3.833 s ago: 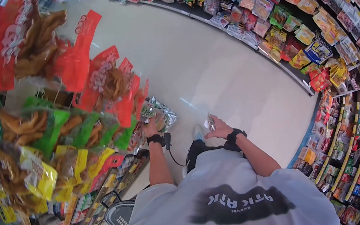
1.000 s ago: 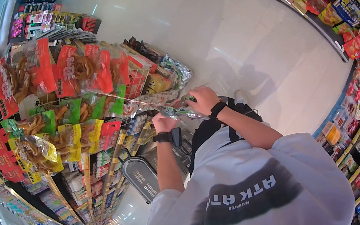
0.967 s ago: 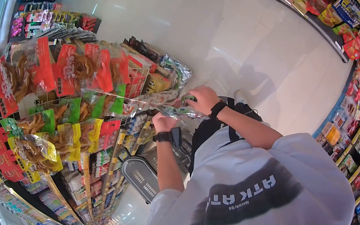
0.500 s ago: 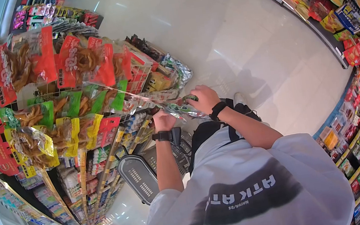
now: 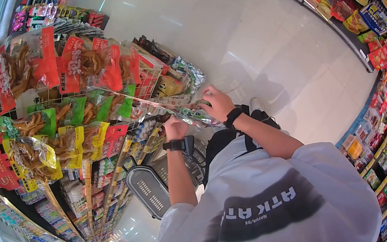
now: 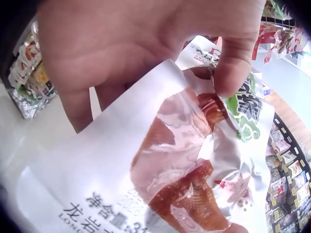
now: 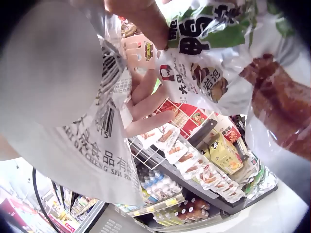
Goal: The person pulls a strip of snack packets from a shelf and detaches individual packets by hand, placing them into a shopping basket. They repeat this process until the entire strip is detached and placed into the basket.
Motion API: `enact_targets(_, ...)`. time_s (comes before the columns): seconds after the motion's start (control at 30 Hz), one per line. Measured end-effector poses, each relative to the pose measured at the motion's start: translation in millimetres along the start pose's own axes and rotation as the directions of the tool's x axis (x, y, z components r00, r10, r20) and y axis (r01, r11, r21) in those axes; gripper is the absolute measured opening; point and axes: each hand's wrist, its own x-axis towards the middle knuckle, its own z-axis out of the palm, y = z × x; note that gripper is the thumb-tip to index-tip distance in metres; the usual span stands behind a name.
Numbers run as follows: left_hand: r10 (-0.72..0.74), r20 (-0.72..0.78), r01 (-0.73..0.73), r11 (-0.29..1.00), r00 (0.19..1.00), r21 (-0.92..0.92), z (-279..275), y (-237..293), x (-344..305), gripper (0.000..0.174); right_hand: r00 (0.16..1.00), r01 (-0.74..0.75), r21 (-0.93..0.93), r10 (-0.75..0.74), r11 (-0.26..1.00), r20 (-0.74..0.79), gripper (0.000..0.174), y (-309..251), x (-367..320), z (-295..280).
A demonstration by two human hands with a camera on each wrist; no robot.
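Note:
In the left wrist view, my left hand [image 6: 141, 43] grips a white and clear snack packet [image 6: 175, 170], its thumb pressed over the front. Brown meat, printed characters and a green label show on it. From the head view, my right hand [image 5: 218, 103] pinches shiny packaging [image 5: 195, 114] just right of my left hand [image 5: 175, 128]. The right wrist view shows a packet back with a barcode [image 7: 109, 114] and a green-labelled front [image 7: 214, 29]; I cannot tell whether these are one packet or two. Plastic partly hides the right hand's fingers.
Red bags [image 5: 26, 71], green bags [image 5: 72, 111] and yellow bags [image 5: 34, 157] hang on a rack at left. Below it a wire basket [image 5: 150, 85] holds packets. A grey slotted basket [image 5: 149, 190] stands beside my legs. Stocked shelves [image 5: 385, 132] curve along the right, across pale floor.
Since the oldest frame, the head view has turned and my right hand has come over beside the left, onto the packaging. In the last second both hands stay nearly in place, with slight right finger movement.

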Motion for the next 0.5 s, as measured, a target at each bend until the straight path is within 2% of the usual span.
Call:
enact_targets(0.07,-0.004,0.005,0.004,1.000,1.000,0.009,1.9,0.3,0.1,0.048,0.999,0.031,0.033,-0.031,0.999,-0.019,0.018,2.6,0.7,2.6)
enact_targets(0.13,-0.025,0.056,0.023,0.999,0.998,0.032,-0.3,1.7,0.5,0.048,0.999,-0.003,0.014,0.002,1.000,0.041,0.020,4.6,1.0,4.0)
enact_targets(0.27,-0.020,0.044,0.018,0.999,0.999,0.044,3.9,2.7,-1.1,0.045,0.994,-0.056,-0.008,0.057,0.998,0.096,0.023,2.9,-0.1,4.4)
enact_targets(0.5,-0.042,0.038,0.039,0.997,0.998,0.062,4.1,4.5,-2.7,0.039,0.990,-0.053,-0.047,0.058,0.998,0.128,0.025,8.2,-5.4,12.0)
